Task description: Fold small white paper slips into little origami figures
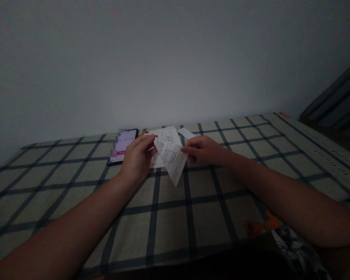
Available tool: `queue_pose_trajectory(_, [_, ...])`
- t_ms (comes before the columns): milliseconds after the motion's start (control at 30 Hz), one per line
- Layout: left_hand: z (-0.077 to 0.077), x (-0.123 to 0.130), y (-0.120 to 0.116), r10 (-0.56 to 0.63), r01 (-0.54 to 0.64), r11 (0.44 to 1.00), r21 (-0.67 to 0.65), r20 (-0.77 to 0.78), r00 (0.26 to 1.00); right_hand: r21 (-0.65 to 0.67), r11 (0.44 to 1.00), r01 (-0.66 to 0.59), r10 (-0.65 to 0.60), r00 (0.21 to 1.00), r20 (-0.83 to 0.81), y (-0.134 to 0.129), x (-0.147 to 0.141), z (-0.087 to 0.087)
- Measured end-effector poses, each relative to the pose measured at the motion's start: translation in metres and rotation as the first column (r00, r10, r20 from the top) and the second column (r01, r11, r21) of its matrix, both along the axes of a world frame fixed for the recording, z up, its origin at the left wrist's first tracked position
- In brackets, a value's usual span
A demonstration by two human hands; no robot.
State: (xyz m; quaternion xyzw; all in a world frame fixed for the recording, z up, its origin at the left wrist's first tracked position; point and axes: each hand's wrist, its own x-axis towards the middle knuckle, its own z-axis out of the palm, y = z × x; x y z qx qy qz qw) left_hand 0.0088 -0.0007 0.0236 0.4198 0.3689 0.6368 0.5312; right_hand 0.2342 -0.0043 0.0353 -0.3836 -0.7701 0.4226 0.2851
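Note:
A creased sheet of printed paper (175,161) is held up between my two hands, one pointed corner hanging down toward me. My right hand (202,149) pinches its right edge between thumb and fingers. At its upper left edge, my left hand (140,153) has thumb and fingertips closed together on the paper. Behind it, another white printed sheet (170,132) lies on the cloth, partly covered by the held paper and my left hand. A narrow white paper strip (186,133) rests just beyond my right hand.
A phone (124,144) with a lit screen lies left of my left hand, partly pixelated. The checked cloth (169,217) covers the surface under everything. A pale wall (175,66) rises at the back. Dark folded fabric (338,97) stands at the far right.

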Motion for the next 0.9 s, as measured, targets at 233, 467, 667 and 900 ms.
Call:
queue_pose_trajectory(233, [-0.0006,0.0007,-0.0007,-0.219,0.201,0.972,-0.123,-0.15,0.964,-0.017,0.998,0.058,-0.059,0.996,-0.074,0.0006,0.0008,0.0002])
queue_pose_trajectory(467, [-0.0013,0.0046,-0.0088,-0.254,0.21,0.964,-0.161,-0.345,0.903,-0.027,0.993,0.113,-0.115,0.985,-0.126,0.0002,0.0003,0.0034])
queue_pose_trajectory(667, [-0.0035,0.0021,-0.006,-0.274,0.234,0.96,-0.153,-0.366,0.889,-0.038,0.991,0.131,-0.136,0.978,-0.156,0.0034,0.0021,-0.0002])
queue_pose_trajectory(900, [-0.0021,0.0025,-0.0055,-0.258,0.226,0.965,-0.13,-0.359,0.897,-0.093,0.987,0.13,-0.147,0.966,-0.214,0.0076,0.0048,-0.0022])
